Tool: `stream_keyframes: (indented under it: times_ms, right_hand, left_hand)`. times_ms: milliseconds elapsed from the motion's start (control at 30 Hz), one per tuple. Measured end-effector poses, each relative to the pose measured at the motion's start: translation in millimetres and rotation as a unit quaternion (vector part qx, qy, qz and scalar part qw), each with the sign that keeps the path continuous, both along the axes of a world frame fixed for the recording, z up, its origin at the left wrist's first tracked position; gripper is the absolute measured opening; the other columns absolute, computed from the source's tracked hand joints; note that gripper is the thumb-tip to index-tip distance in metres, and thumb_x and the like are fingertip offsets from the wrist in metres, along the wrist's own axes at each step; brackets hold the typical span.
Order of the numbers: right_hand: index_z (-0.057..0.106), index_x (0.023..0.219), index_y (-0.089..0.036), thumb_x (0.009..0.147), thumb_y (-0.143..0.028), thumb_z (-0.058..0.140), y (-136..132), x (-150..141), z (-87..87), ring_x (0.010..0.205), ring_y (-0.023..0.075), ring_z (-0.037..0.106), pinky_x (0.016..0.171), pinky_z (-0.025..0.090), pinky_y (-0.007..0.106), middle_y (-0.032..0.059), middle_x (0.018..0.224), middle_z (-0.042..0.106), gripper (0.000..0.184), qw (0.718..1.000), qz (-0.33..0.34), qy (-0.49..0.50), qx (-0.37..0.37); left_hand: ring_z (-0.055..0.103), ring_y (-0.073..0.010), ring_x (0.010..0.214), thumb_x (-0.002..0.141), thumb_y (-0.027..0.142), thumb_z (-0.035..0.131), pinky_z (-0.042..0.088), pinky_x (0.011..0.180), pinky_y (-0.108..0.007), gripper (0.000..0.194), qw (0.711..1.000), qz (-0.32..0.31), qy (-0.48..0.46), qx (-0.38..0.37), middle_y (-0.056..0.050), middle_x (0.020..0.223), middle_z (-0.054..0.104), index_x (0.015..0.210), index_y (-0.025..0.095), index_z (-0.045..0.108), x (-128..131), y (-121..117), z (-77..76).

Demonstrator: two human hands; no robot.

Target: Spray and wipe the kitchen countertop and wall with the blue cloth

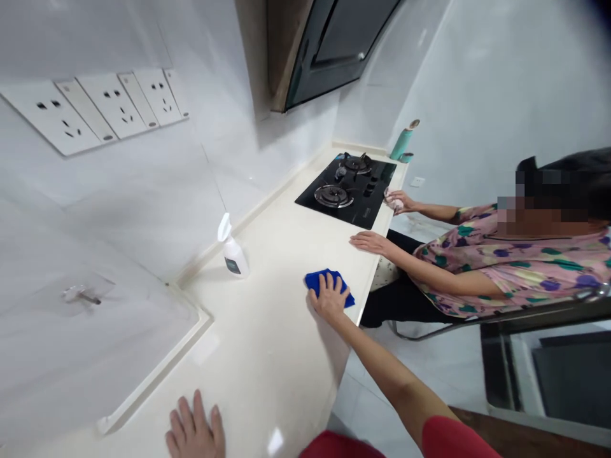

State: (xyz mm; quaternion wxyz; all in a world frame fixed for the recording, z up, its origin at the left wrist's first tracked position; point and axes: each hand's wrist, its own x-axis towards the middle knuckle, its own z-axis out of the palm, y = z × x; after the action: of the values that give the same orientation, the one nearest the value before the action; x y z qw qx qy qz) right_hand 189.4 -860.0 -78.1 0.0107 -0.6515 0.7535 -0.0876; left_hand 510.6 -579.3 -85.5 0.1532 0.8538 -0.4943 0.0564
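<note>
A folded blue cloth [316,280] lies on the cream countertop [267,343], close to its front edge. My right hand [329,299] presses down on this cloth, fingers spread over it. At the bottom of the view, my left hand [196,427] rests flat on the counter with its fingers apart and nothing in it. A white spray bottle [233,253] with a dark label stands upright near the wall, to the left of the cloth and apart from both hands.
Beyond the cloth is a black gas hob [346,187]. A seated person [506,261] leans in from the right, one hand on a pale cloth [394,201], the other on the counter edge. A green bottle [401,144] stands behind. Wall sockets [114,105] are at left.
</note>
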Motion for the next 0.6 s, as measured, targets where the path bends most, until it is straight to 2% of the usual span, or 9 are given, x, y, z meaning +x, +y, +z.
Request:
stream_keyframes:
  times_ms: [100, 200, 267, 367, 467, 533, 600]
  right_hand:
    - [0.033, 0.155, -0.019, 0.095, -0.053, 0.035, 4.6, 50.7, 6.8, 0.147, 0.0426, 0.019, 0.114, 0.012, 0.067, 0.0129, 0.163, 0.029, 0.069, 0.993, 0.11, -0.021, 0.019]
    - [0.031, 0.156, -0.021, 0.094, -0.056, 0.036, 19.5, 107.1, 13.5, 0.149, 0.0425, 0.014, 0.116, 0.007, 0.068, 0.0111, 0.165, 0.025, 0.072, 0.972, 0.22, -0.057, 0.057]
    - [0.029, 0.157, -0.022, 0.094, -0.057, 0.037, 41.3, 143.8, 17.0, 0.151, 0.0429, 0.01, 0.116, 0.004, 0.069, 0.0109, 0.166, 0.023, 0.073, 0.947, 0.3, -0.088, 0.074]
    - [0.028, 0.157, -0.024, 0.094, -0.057, 0.038, 90.6, 186.7, 22.6, 0.152, 0.0425, 0.007, 0.117, 0.0, 0.071, 0.0106, 0.167, 0.02, 0.072, 0.884, 0.438, -0.129, 0.103]
    - [0.031, 0.156, -0.026, 0.094, -0.055, 0.041, 141.5, 203.6, 28.4, 0.152, 0.0415, 0.006, 0.117, -0.002, 0.071, 0.0093, 0.167, 0.02, 0.069, 0.805, 0.556, -0.169, 0.12]
    - [0.032, 0.155, -0.026, 0.094, -0.054, 0.044, 165.2, 199.4, 30.2, 0.153, 0.0406, 0.007, 0.118, -0.002, 0.071, 0.0093, 0.166, 0.023, 0.068, 0.76, 0.608, -0.195, 0.126]
    - [0.035, 0.154, -0.026, 0.094, -0.053, 0.045, 178.9, 185.5, 29.4, 0.153, 0.0401, 0.009, 0.118, -0.002, 0.072, 0.0099, 0.165, 0.026, 0.066, 0.727, 0.638, -0.211, 0.138]
  left_hand:
    - [0.013, -0.0364, 0.155, 0.099, 0.045, 0.029, 0.022, 0.121, -0.063, 0.061, 1.0, -0.014, -0.005, -0.006, -0.025, 0.159, 0.035, 0.147, 0.01, 0.043, -1.8, -1.1, 5.0]
    - [0.014, -0.0358, 0.155, 0.099, 0.044, 0.033, 0.022, 0.122, -0.062, 0.059, 1.0, -0.017, -0.002, -0.011, -0.024, 0.159, 0.036, 0.148, 0.012, 0.042, -0.3, -0.5, 2.0]
    - [0.016, -0.0357, 0.154, 0.099, 0.042, 0.034, 0.023, 0.122, -0.062, 0.058, 1.0, -0.011, 0.005, -0.012, -0.023, 0.159, 0.036, 0.148, 0.013, 0.043, 1.5, 0.6, -1.5]
    - [0.019, -0.035, 0.154, 0.099, 0.04, 0.031, 0.023, 0.122, -0.061, 0.055, 1.0, -0.001, 0.026, -0.006, -0.02, 0.16, 0.037, 0.147, 0.015, 0.045, 5.1, 2.9, -6.8]
    - [0.021, -0.0318, 0.154, 0.1, 0.037, 0.026, 0.022, 0.124, -0.058, 0.056, 0.998, 0.009, 0.067, -0.016, -0.017, 0.159, 0.039, 0.148, 0.013, 0.043, 10.4, 6.5, -11.4]
    - [0.022, -0.0283, 0.154, 0.099, 0.035, 0.023, 0.021, 0.126, -0.055, 0.057, 0.994, 0.017, 0.102, -0.03, -0.015, 0.159, 0.041, 0.149, 0.012, 0.04, 14.3, 9.8, -13.3]
    - [0.023, -0.0252, 0.153, 0.099, 0.034, 0.021, 0.02, 0.127, -0.053, 0.058, 0.99, 0.021, 0.128, -0.046, -0.014, 0.158, 0.042, 0.151, 0.013, 0.037, 17.4, 13.5, -13.8]
